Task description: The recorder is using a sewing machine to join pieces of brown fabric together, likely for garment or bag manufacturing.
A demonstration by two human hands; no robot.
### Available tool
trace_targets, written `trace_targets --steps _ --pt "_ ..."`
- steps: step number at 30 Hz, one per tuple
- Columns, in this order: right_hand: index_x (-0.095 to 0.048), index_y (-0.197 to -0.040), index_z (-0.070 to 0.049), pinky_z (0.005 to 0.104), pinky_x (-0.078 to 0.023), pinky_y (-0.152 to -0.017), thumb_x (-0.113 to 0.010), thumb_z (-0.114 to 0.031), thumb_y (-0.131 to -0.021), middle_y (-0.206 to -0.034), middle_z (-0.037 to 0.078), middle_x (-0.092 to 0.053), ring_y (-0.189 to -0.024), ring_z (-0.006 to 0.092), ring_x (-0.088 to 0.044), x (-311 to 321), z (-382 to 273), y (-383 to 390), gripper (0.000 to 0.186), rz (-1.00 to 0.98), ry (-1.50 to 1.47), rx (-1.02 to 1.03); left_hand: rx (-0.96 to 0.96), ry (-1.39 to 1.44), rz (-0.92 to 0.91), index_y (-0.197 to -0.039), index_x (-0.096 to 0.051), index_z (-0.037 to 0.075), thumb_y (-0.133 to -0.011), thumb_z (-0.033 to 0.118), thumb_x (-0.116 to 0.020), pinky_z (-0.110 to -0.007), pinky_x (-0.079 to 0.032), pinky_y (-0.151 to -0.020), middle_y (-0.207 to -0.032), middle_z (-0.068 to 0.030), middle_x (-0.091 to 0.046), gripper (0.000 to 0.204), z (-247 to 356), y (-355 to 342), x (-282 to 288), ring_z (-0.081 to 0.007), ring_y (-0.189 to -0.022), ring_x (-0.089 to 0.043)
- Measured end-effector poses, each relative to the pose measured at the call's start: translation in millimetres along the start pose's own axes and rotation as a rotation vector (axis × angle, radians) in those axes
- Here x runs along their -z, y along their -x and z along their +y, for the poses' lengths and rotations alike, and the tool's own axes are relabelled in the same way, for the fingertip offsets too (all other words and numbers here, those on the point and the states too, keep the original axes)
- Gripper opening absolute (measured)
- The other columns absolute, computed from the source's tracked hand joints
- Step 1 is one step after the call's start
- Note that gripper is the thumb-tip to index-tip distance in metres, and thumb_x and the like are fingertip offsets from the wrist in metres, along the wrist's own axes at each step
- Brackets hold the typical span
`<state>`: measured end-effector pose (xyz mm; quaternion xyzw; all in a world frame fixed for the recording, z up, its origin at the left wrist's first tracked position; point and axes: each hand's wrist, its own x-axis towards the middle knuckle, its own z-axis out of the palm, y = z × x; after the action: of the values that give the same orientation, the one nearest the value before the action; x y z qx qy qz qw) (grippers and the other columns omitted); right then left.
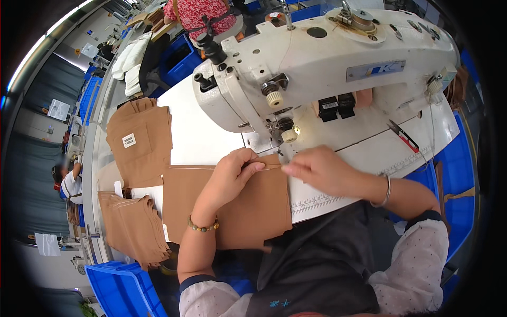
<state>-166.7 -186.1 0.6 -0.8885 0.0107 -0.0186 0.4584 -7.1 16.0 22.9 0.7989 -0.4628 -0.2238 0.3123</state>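
A brown fabric panel lies over the front of the white sewing table, its upper edge running to the needle area of the white sewing machine. Along that edge my left hand is closed, thumb and fingers pinching the folded strip of fabric. My right hand is at the panel's upper right corner, just in front of the presser foot, its fingertips drawn together. Slight blur there hides whether cloth is between them.
Left of the panel lie a brown pocketed stack with a white label and another brown fabric stack. Red-handled thread snips rest at right. Blue bins stand around the table. Another person sits beyond the machine.
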Motion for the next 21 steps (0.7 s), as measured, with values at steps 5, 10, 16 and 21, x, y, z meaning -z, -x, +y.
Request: trace_targets --steps 5,10,16,21 --pt "-0.073 -0.089 0.000 0.0262 -0.051 -0.056 -0.065 -0.036 -0.099 -0.077 0.006 -0.069 -0.063 0.0128 -0.064 -2 17 -38 0.038 -0.196 -0.564 -0.233 -0.125 -0.088 0.072 -0.092 -0.063 -0.001 -0.092 0.016 -0.075 -0.032 -0.047 -0.070 -0.081 -0.0068 -0.059 0.021 4 -6 -7 -0.0180 -0.074 -0.053" --pt "-0.075 -0.096 0.002 0.0244 -0.052 -0.057 -0.070 -0.022 -0.096 -0.079 0.005 -0.070 -0.065 0.0093 -0.064 -17 19 -37 0.025 -0.082 -0.677 -0.155 -0.208 0.054 0.316 -0.091 -0.066 0.004 -0.077 0.018 -0.088 -0.034 -0.050 -0.075 -0.089 -0.0068 -0.063 0.029 12 -4 -14 -0.0232 -0.082 -0.059" --pt "-0.074 -0.100 0.003 0.0239 -0.051 -0.058 -0.068 -0.014 -0.096 -0.080 0.004 -0.071 -0.064 0.0078 -0.063 -12 18 -37 0.018 -0.058 -0.767 -0.127 -0.349 -0.294 0.341 -0.090 -0.069 0.009 -0.072 0.016 -0.090 -0.036 -0.050 -0.082 -0.099 -0.0062 -0.068 0.029 8 -3 -22 -0.0247 -0.090 -0.062" --pt "-0.073 -0.104 0.003 0.0243 -0.053 -0.058 -0.063 -0.009 -0.097 -0.085 0.005 -0.073 -0.067 0.0089 -0.068 -4 10 -36 0.017 -0.100 -0.653 -0.172 -0.380 -0.249 0.396 -0.088 -0.066 0.009 -0.079 0.008 -0.079 -0.039 -0.046 -0.087 -0.100 -0.0034 -0.068 0.016 12 -4 -26 -0.0264 -0.090 -0.063"
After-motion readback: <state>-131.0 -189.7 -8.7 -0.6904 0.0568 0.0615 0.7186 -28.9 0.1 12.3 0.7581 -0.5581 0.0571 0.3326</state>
